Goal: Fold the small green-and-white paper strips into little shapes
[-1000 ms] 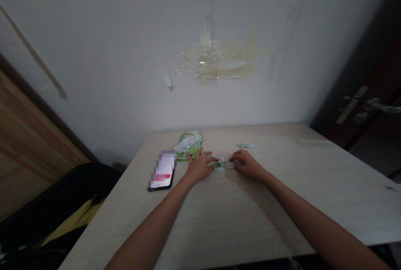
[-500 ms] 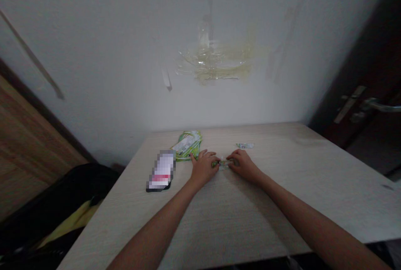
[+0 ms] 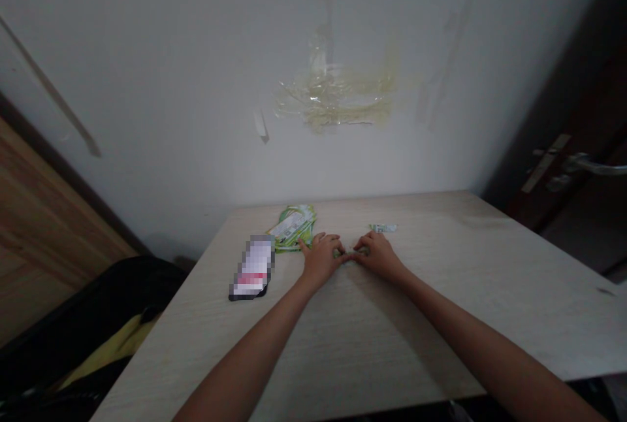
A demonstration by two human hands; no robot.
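Wall: a pale grey wall [image 3: 171,49] stands at the far side, patched with yellowed clear tape [image 3: 345,98].
Table: a pale wood-grain table [image 3: 372,357] spreads beneath both forearms.
Door: a dark reddish-brown door [image 3: 600,108] with a silver lever handle [image 3: 595,164] stands at right.
Packet: a flat green-and-white packet [image 3: 294,226] lies at far left, beyond the left hand.
Phone: a black-edged smartphone [image 3: 252,272], screen blurred, rests nearer, just beside the packet.
Left hand: the left hand [image 3: 323,259] pinches the strip's left end, fingers bent.
Right hand: the right hand [image 3: 379,257] pinches the right end, fingers curled.
Strip: a small green-and-white printed strip [image 3: 349,253], mostly hidden, sits between the fingertips.
Scrap: a narrow green-and-white scrap [image 3: 383,228] lies just beyond the right hand.
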